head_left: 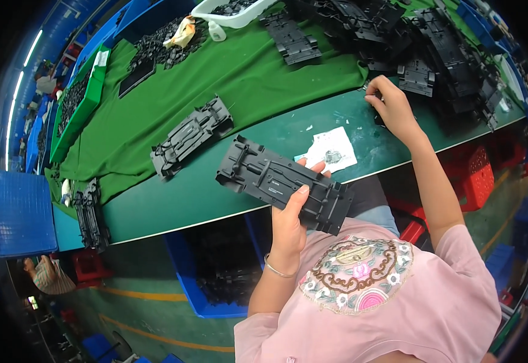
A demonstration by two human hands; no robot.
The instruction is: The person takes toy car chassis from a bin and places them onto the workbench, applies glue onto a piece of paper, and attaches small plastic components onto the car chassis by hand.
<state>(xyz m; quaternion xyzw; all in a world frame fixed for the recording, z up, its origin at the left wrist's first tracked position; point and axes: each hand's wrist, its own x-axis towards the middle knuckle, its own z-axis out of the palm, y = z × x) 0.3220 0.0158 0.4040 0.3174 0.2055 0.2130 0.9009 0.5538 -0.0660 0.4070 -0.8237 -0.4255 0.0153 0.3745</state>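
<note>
The left hand (291,221) holds the black chassis plate (285,184), long axis ten-to-four, while the right hand (391,106), fingers curled, touches black parts (418,77) at one o'clock.

Single head-worn fisheye view, looking steeply down from above onto the green bench (228,199), close enough for forearms to enter from 6 o'clock. Bench edge running 8 to 2 o'clock, bent toward the rim. No second view for overlap.
</note>
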